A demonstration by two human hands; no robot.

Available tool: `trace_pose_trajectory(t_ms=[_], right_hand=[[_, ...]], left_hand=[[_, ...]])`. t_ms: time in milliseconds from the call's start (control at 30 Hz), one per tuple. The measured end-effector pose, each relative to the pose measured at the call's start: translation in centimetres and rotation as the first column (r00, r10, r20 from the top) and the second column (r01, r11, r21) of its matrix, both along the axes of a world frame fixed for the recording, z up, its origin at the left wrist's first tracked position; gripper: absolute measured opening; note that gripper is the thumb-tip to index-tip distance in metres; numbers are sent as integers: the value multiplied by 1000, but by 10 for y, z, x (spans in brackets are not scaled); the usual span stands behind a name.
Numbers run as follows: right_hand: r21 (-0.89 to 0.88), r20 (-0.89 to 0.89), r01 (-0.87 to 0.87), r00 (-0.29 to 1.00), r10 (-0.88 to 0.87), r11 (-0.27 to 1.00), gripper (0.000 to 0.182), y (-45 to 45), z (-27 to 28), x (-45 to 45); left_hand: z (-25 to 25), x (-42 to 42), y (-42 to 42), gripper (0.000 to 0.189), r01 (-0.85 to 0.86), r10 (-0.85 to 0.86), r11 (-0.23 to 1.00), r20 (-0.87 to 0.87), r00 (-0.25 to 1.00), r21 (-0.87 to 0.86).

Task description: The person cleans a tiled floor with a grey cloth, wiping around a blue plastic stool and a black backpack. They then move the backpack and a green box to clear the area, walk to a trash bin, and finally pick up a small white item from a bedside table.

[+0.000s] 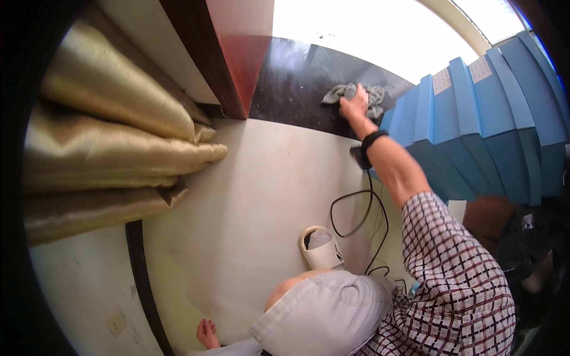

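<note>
My right hand (355, 106) presses on a crumpled grey cloth (344, 92), its fingers bent over the fabric. Under the cloth is the glossy black stone slab of a threshold (294, 80), marked with pale specks and wet-looking shine. A black band circles my right wrist. Low in the view, my left hand (207, 333) hangs near my knee with its fingers curled in, and I see nothing in it. Beside my bent leg is a white slide sandal (321, 249) with my socked foot in it.
Blue file boxes (472, 120) stand in a row right of the slab. A reddish-brown door frame (240, 66) and gold curtains (120, 147) are at left. A black cable (333, 213) loops across the pale floor tiles (249, 191), near my foot. Bright light fills the doorway.
</note>
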State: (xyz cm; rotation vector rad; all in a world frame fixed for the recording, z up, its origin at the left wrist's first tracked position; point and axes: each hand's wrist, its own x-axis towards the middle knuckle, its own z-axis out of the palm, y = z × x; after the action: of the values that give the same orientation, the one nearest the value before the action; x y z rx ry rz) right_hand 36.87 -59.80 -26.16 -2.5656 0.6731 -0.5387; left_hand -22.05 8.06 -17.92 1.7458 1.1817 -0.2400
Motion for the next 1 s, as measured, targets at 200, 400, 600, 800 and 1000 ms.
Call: trace_pose_trajectory(t_ms=[200,400,600,800,1000], right_hand=[[139,324,-29,946,-18,990,68,41,27,41],[149,-256,-237,929,269,960,86,171,33,-111],[179,-35,-215,974,225,960,72,103,8,14],[105,386,-431,848,363,896,59,155,52,9],[127,-135,-780,599,790,613,88,204,32,-88]], left_hand=[[7,-19,54,32,-124,126,991,28,992,-57],[23,20,19,33,-77,85,991,-74,994,114],[19,40,12,36,16,-16,999,3,1000,46],[17,-4,31,39,-142,142,990,20,990,16],[5,-43,28,40,-140,137,989,-75,988,-44]])
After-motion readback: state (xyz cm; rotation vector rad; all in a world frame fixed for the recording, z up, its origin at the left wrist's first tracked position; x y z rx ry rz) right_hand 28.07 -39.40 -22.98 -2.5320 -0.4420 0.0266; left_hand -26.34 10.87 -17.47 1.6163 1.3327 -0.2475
